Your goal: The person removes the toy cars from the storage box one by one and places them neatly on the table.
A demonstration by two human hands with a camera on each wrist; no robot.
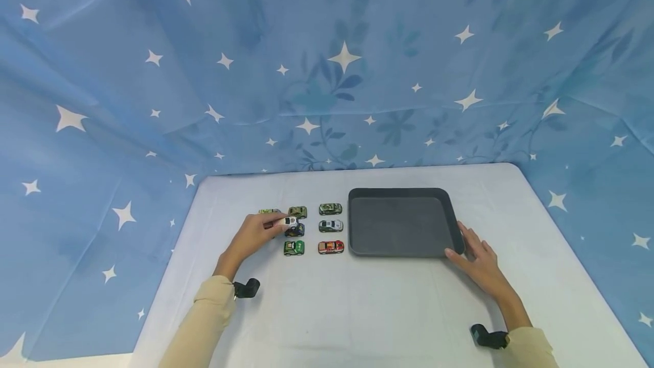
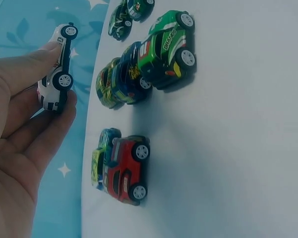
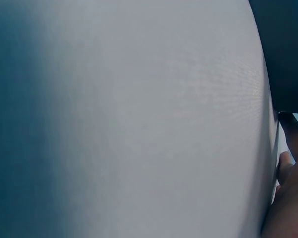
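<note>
Hands, toy cars and a tray

The right hand [image 1: 477, 263] lies spread against the dark tray [image 1: 403, 250] corner. The left hand [image 1: 252, 237] pinches a white toy car [image 1: 290, 221] just above the other cars [image 1: 331, 247] on the tabletop [image 1: 357, 311].

The white car [image 1: 290, 221] is small, with black stripes and black wheels. It is pinched off the table, lifted above the rows of cars left of the tray [image 1: 403, 251]. The tray is dark grey, rectangular and empty, flat near the table's middle.
</note>
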